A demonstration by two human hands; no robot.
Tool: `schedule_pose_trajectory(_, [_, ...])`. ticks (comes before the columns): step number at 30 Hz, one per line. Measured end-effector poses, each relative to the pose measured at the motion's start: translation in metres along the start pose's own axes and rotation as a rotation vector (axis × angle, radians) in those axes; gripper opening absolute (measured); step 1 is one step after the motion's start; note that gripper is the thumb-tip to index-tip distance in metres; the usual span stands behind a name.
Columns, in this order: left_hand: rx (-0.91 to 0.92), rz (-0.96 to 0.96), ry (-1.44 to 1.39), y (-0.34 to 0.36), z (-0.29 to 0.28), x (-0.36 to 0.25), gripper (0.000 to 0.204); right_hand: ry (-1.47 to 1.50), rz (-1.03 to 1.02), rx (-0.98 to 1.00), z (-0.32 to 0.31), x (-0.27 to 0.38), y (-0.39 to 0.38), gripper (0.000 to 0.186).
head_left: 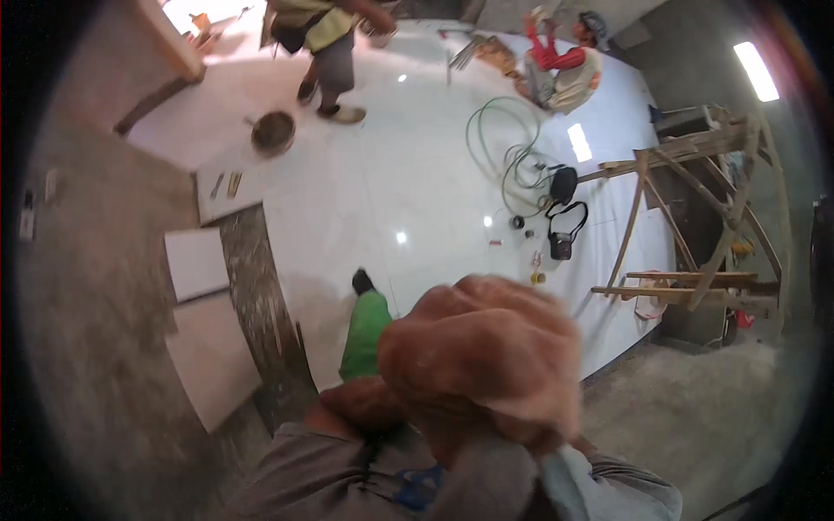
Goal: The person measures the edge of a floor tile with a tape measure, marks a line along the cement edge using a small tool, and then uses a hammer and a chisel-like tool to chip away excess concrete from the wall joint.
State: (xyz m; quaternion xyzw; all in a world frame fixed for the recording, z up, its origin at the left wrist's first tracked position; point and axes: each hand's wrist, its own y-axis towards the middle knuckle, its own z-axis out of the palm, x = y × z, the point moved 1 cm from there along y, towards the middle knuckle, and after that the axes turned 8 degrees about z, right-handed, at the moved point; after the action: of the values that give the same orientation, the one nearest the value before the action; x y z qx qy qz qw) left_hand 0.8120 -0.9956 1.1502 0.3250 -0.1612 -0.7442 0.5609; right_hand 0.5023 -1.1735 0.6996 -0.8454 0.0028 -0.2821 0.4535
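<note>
My right hand (478, 360) is raised close in front of me, large and slightly blurred. Its fingers are curled into a fist, and whatever may be inside is hidden. Behind it, low over my lap, a patch of bare skin (358, 405) seems to belong to my left hand or forearm; its fingers do not show. Just beyond, a green tapered thing (367, 334) with a black tip (362, 280) lies against the pale tiled floor (417, 191); I cannot make out its kind. Grey cloth (304, 469) covers my lap.
Loose tiles (195, 265) lie left, beside a bare strip (265, 286). A bucket (274, 133), a green hose (469, 135) and a black bag (561, 246) are farther off. Wooden scaffolding (695, 165) stands right. One person (334, 65) stands; another (573, 74) crouches.
</note>
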Motion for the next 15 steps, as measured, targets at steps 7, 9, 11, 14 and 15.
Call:
schedule_pose_trajectory(7, [0.163, -0.1, -0.402, 0.058, -0.061, -0.004, 0.026, 0.152, -0.335, 0.051, 0.074, 0.02, 0.006, 0.028])
schedule_pose_trajectory(9, [0.177, -0.07, -0.414, 0.065, -0.065, -0.007, 0.033, 0.461, -0.219, 0.106, 0.101, 0.031, 0.001, 0.026])
schedule_pose_trajectory(11, [0.147, -0.033, -0.305, 0.068, -0.066, -0.011, 0.039, 0.358, 0.109, 0.056, 0.112, 0.061, -0.022, 0.024])
schedule_pose_trajectory(14, [0.084, -0.156, -0.385, 0.095, -0.086, -0.028, 0.028, 0.187, 0.465, -0.196, 0.057, 0.076, -0.034, 0.022])
schedule_pose_trajectory(15, [0.102, -0.272, -0.367, 0.107, -0.109, -0.052, 0.033, 0.145, 0.455, -0.161, 0.058, 0.078, -0.026, 0.022])
